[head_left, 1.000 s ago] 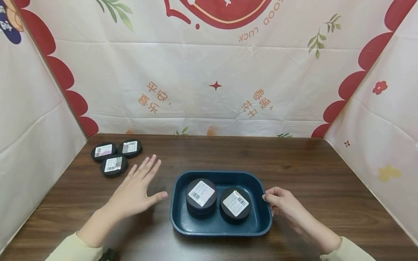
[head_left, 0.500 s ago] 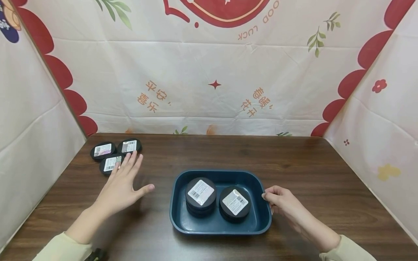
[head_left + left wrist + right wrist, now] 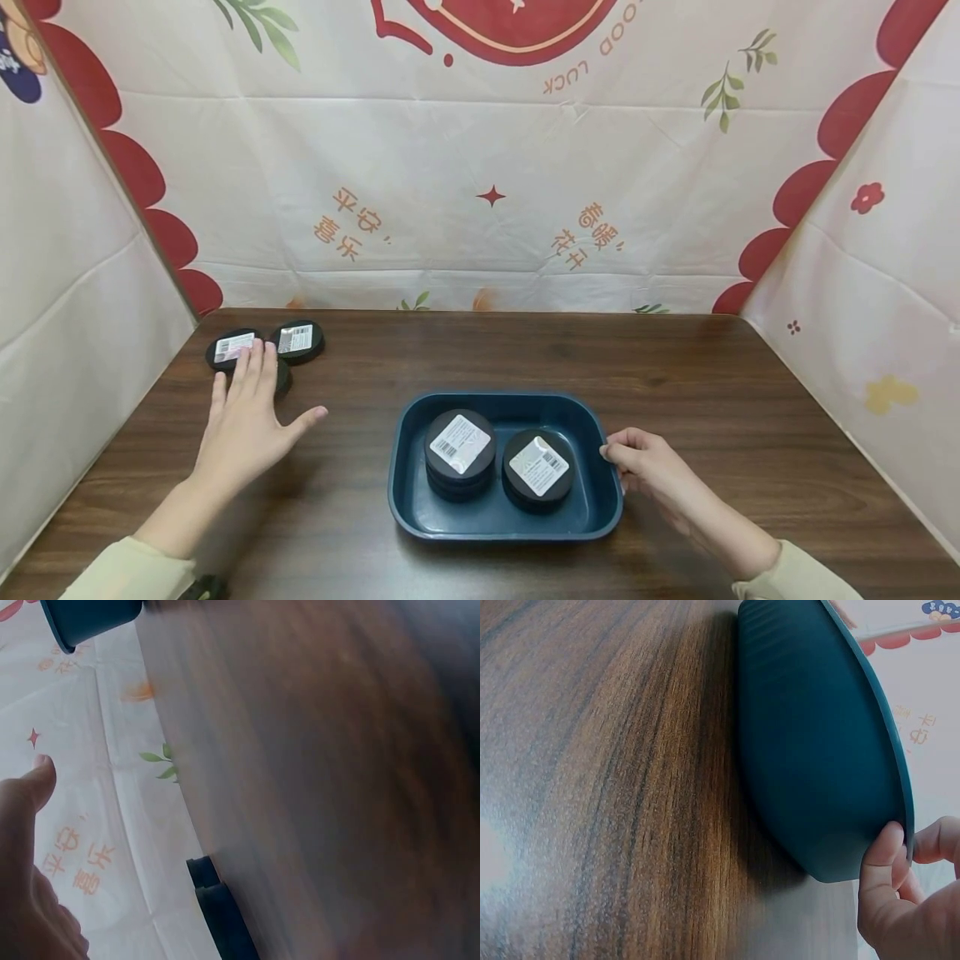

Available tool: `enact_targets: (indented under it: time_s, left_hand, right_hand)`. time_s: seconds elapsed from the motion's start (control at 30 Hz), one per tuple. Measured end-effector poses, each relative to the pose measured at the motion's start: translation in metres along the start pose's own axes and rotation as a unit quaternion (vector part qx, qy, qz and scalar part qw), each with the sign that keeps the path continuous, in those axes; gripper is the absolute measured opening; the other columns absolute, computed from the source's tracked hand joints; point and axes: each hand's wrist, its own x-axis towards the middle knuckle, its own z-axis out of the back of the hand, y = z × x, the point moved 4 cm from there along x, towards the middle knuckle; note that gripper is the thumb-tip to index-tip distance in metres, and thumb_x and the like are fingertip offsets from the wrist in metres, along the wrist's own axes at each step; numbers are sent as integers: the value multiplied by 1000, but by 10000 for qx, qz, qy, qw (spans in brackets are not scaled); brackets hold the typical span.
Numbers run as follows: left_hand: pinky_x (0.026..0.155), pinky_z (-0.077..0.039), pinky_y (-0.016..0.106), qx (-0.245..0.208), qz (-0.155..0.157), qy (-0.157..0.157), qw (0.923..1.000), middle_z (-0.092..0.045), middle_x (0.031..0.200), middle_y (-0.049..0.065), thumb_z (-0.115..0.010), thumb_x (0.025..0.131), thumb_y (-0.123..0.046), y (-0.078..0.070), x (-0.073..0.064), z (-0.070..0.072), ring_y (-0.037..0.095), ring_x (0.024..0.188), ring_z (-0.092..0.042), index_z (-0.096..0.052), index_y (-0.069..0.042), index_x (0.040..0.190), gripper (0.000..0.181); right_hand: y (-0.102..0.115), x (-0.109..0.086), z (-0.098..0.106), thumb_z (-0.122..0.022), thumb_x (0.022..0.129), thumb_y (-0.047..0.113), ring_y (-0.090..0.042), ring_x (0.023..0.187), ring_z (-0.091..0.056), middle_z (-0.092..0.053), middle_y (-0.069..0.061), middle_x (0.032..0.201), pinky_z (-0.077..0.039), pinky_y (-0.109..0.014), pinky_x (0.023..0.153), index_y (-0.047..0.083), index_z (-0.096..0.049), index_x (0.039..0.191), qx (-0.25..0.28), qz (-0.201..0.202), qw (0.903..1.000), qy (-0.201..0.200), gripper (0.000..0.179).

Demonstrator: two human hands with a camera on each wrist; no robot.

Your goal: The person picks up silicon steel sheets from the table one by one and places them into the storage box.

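Observation:
My right hand pinches the right rim of a dark blue tray; the right wrist view shows thumb and fingers on either side of the tray wall. Inside the tray stand a left stack of round black flat containers and a right black container pile, both with white barcode labels on top. At the far left, my left hand hovers with fingers extended over a near black disc, mostly hidden. Behind it lie a back-left disc and a back-right disc. Contact cannot be told.
The brown wooden table has its far edge against a white printed cloth, which also rises on both sides. A dark object shows beside the left sleeve.
My left hand has moved left and forward, from beside the loose black discs to over the near one. My right hand still pinches the tray rim, and the tray has stayed in place.

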Motion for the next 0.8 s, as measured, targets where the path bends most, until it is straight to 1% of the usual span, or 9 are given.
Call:
enact_targets:
  time_s: [0.13,0.3,0.43,0.63,0.7,0.8]
  left_hand:
    - [108,11,57,-107,256,3,9996,0,153,23,-53,81,-66,9,2,1,35,141,5,0,2,147,109]
    - [106,7,61,-329,425,138,9985,1,151,27,-57,81,-63,24,3,-4,37,140,6,1,6,146,111]
    - [106,5,61,-400,590,130,9974,2,150,29,-60,80,-61,36,3,-8,39,139,6,3,7,145,113]
    - [109,5,58,-532,845,-134,9949,3,149,30,-65,76,-60,47,9,-4,42,139,2,8,7,144,121]
    - [109,4,57,-517,852,-117,9950,4,149,30,-67,74,-60,49,11,-2,42,139,2,9,8,144,123]
    - [109,3,57,-492,850,3,9952,5,148,32,-68,72,-61,52,14,-2,44,138,0,8,10,143,125]
  right_hand:
    - [1,0,0,-53,87,10,-16,66,-50,-48,-4,74,-49,-30,59,-9,-49,102,28,-16,10000,1,25]
    - [1,0,0,-53,87,10,-17,66,-50,-48,-4,74,-48,-30,59,-9,-49,102,6,-37,10000,40,25]
    - [1,0,0,-53,87,11,-17,66,-50,-48,-4,74,-48,-30,59,-9,-50,101,-15,-35,10000,47,24]
    - [1,0,0,-53,87,10,-17,65,-50,-47,-4,74,-48,-30,58,-9,-49,101,-21,-29,10000,37,24]
    - [1,0,0,-53,87,10,-17,65,-49,-47,-4,74,-48,-30,58,-9,-49,102,-16,-26,10000,43,25]
    - [1,0,0,-53,87,10,-17,66,-49,-47,-4,74,-48,-30,58,-9,-49,102,-20,-29,10000,43,25]
